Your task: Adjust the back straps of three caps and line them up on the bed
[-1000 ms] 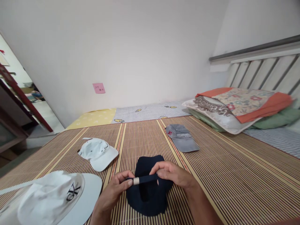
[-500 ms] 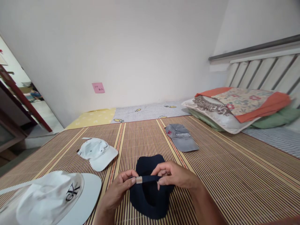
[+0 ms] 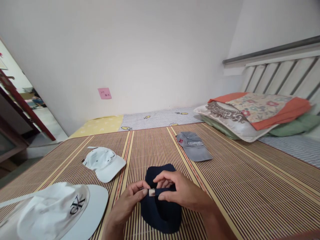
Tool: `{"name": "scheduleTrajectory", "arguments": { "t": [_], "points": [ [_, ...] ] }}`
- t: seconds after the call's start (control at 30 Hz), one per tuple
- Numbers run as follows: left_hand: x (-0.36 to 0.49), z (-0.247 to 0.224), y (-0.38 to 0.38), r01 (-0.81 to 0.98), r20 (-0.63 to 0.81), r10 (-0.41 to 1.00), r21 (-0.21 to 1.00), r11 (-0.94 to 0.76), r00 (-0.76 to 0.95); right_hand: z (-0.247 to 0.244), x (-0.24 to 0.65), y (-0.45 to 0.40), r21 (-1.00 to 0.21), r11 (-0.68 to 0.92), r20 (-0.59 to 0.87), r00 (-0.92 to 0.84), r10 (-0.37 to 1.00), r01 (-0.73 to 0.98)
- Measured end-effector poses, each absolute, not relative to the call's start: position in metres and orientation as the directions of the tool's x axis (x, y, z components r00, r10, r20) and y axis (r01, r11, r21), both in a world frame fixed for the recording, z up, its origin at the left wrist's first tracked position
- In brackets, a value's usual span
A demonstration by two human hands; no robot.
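Observation:
A dark navy cap (image 3: 165,216) lies upside down on the striped mat, its brim pointing away from me and its hollow side up. My left hand (image 3: 128,201) is closed, pinching the back strap at the left end of its metal buckle (image 3: 152,192). From the other side, my right hand (image 3: 181,191) holds the strap (image 3: 162,191), thumb in front and curled fingers behind. Its index finger is raised apart from the thumb, close to the buckle. The right end of the strap is hidden by that hand.
A white cap with black letters (image 3: 55,210) is at the near left, with a smaller white cap (image 3: 103,163) beyond it. Farther right sits a grey cap (image 3: 193,146). Cushions (image 3: 250,116) are piled by the headboard (image 3: 282,75). The mat (image 3: 250,190) reaches toward a white wall (image 3: 155,60).
My right hand has slid left along the strap toward the buckle, and its thumb and index finger have parted. The buckle and my left fingertips have shifted slightly right.

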State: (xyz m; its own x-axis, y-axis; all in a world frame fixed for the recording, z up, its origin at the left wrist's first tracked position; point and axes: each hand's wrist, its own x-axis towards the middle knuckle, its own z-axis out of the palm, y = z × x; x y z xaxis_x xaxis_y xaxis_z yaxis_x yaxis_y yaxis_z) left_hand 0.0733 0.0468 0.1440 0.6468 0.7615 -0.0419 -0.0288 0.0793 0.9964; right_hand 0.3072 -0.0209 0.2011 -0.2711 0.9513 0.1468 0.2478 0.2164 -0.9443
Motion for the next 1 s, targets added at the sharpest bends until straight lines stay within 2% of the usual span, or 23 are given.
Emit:
{"name": "scheduleTrajectory", "arguments": {
  "t": [0.17, 0.4, 0.6, 0.8, 1.0],
  "points": [
    [0.078, 0.153, 0.041, -0.021, -0.014, 0.746, 0.999, 0.038, 0.665, 0.209, 0.295, -0.025, -0.877, 0.310, 0.215, -0.278, 0.936, 0.366],
    [0.075, 0.167, 0.038, 0.115, -0.046, 0.758, 0.993, -0.038, 0.651, 0.195, 0.300, -0.015, -0.931, 0.248, 0.188, -0.230, 0.955, 0.267],
    [0.077, 0.164, 0.039, 0.113, -0.076, 0.710, 0.994, -0.006, 0.701, 0.193, 0.303, -0.014, -0.947, 0.207, 0.147, -0.243, 0.959, 0.247],
    [0.077, 0.160, 0.040, 0.104, -0.068, 0.693, 0.995, -0.009, 0.718, 0.188, 0.307, -0.015, -0.979, 0.093, 0.022, -0.358, 0.934, 0.181],
    [0.076, 0.163, 0.039, 0.113, -0.040, 0.704, 0.992, -0.058, 0.710, 0.186, 0.308, -0.012, -0.980, 0.119, 0.060, -0.327, 0.943, 0.162]
  ]
}}
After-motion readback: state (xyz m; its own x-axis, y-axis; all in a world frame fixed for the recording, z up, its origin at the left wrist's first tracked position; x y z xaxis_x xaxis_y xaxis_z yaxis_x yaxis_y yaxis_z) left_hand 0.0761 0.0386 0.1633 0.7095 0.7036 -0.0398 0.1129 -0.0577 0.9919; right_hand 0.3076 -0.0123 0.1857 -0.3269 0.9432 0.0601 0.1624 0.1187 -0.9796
